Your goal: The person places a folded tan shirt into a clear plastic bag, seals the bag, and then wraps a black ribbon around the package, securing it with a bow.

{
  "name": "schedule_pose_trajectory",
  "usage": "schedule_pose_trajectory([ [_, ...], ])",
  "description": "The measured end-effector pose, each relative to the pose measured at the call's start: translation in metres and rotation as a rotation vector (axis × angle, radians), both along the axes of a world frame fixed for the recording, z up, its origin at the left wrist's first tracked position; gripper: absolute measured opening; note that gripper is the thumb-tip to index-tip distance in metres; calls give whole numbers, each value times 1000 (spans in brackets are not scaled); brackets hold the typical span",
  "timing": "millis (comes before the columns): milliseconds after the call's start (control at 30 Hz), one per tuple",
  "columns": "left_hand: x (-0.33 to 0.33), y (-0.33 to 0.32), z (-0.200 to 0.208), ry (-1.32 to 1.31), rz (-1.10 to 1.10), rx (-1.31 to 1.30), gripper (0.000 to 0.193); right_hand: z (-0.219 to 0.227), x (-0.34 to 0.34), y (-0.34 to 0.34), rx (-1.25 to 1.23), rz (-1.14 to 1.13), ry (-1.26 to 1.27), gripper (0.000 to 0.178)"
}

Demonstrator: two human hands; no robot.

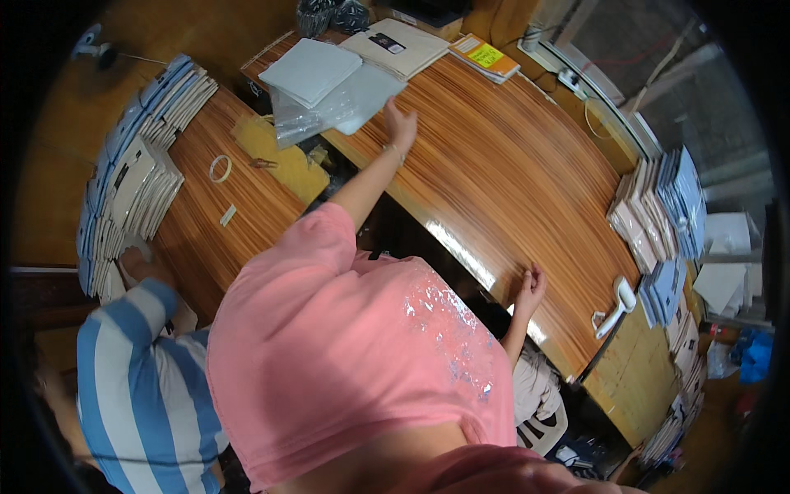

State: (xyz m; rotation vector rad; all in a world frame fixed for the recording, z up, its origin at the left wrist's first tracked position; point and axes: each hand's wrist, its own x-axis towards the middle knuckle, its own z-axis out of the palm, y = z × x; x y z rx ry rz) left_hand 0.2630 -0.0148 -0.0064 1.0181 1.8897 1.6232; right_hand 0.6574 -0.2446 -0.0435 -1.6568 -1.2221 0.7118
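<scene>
My left hand (401, 128) reaches across the wooden table (494, 165), its fingers apart and holding nothing visible. It is beside a clear plastic bag (309, 123) and a pale sheet (370, 95); whether it touches the sheet I cannot tell. A stack of pale blue folded pieces (313, 70) lies partly over the bag. Further back is a folded cream cloth (395, 47) with a black label. Near the table's front edge rests my right hand (531, 290), empty, with fingers loosely bent and slightly apart.
Wrapped folded packs stand in stacks at left (136, 185) and right (650, 210). A white handled tool (619, 305) lies on the right, a tape roll (220, 169) on the left. An orange booklet (485, 58) sits at the back. A person in a striped shirt (152, 379) is at left.
</scene>
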Motion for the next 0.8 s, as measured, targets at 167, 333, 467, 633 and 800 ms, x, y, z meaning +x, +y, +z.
schedule_pose_trajectory([
  [167, -113, 128, -30, -736, 25, -37, 44, 6, -43, 52, 67, -148, -523, 33],
  [333, -158, 219, -55, -1020, 73, 29, 68, -3, -52, 62, 32, -240, -776, 34],
  [467, -181, 257, -66, -716, 264, -300, 73, -8, -53, 75, -16, -218, -771, 36],
  [633, -123, 224, -49, -791, 303, 139, 59, -4, -53, 70, -16, -261, -832, 32],
  [800, -58, 111, -36, -911, -89, 139, 48, -5, -44, 70, -17, -333, -358, 29],
])
